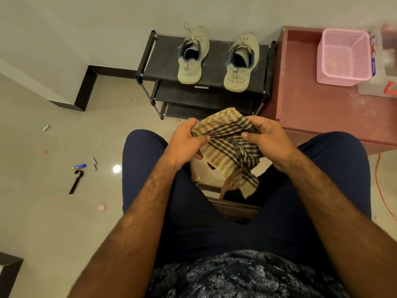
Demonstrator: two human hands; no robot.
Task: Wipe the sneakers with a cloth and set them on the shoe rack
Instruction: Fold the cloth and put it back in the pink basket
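Where the furniture stands: a red-brown table [311,108] on the right, and the shoe rack [214,67] just beside its left side, backed against the wall.
Pair: the left-end sneaker [191,59] and the right-end sneaker [240,63] both sit on the rack's top shelf, toes toward the back edge and heels at the front edge.
Cloth: the checked cloth [227,147] is bunched above the lap, away from the rack, with one tail hanging between the knees.
Hands: the left hand [184,143] and the right hand [268,138] each pinch the bunch between thumb and curled fingers.
Stage: the shoes look shelved, but I cannot tell whether they have been wiped (no dirt shows from up here).
Risk: wiping in place could push a heel off the front edge, since both sit close to it. The loose laces might catch the cloth and drag a shoe. Freeing one hand may let the tail slip to the floor.
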